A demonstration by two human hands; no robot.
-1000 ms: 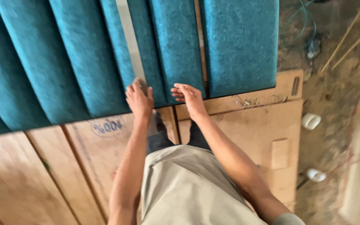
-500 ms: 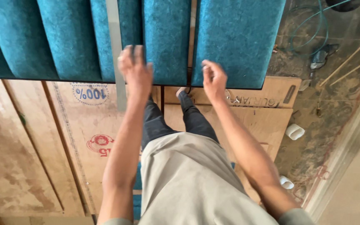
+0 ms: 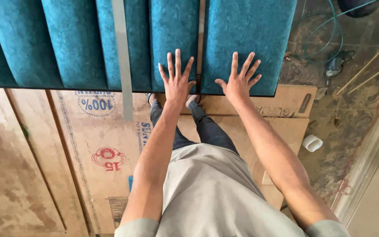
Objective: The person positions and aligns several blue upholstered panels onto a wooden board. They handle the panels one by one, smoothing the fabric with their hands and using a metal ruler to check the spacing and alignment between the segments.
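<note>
Several teal upholstered panels lie side by side in front of me. My left hand (image 3: pixel 177 79) rests flat with fingers spread on one narrow teal panel (image 3: pixel 174 30). My right hand (image 3: pixel 239 80) lies flat, fingers spread, on the wide teal panel (image 3: pixel 251 35) at the right end. A thin gap with a wooden strip (image 3: pixel 201 39) runs between these two panels. A long metal strip (image 3: pixel 123 57) lies over the panels to the left of my left hand. Neither hand holds anything.
Plywood sheets (image 3: pixel 80 149) cover the floor under my legs. To the right are bare concrete, a green hose (image 3: pixel 321 26), a small power tool (image 3: pixel 336 66), thin wooden sticks (image 3: pixel 365 66) and a white tape roll (image 3: pixel 312 142).
Both hands have moved forward from the panels' near edge onto the tops of the teal panels and spread flat. The left hand no longer touches the metal strip.
</note>
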